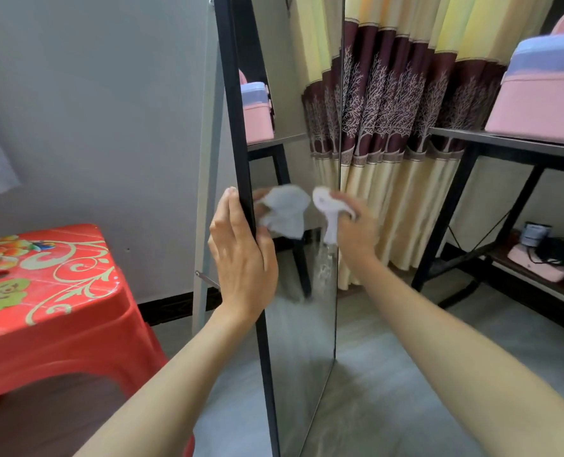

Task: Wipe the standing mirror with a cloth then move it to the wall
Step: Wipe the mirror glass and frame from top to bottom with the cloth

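Note:
A tall standing mirror [302, 324] with a thin black frame fills the middle of the head view, seen at a steep angle. My left hand [241, 255] grips its left frame edge at mid height, thumb on the outer side. My right hand [356, 229] holds a crumpled white cloth [330, 209] against the glass near the mirror's right edge. The cloth's reflection shows grey in the glass just left of it. A smeared wet patch runs down the glass below the cloth.
A red plastic stool [53, 291] with a floral top stands at the left. The grey wall [92, 110] lies behind the mirror's white back leg [208, 179]. A black metal shelf [504, 143] with a pink box [544, 100] stands right, and patterned curtains [406, 110] hang behind.

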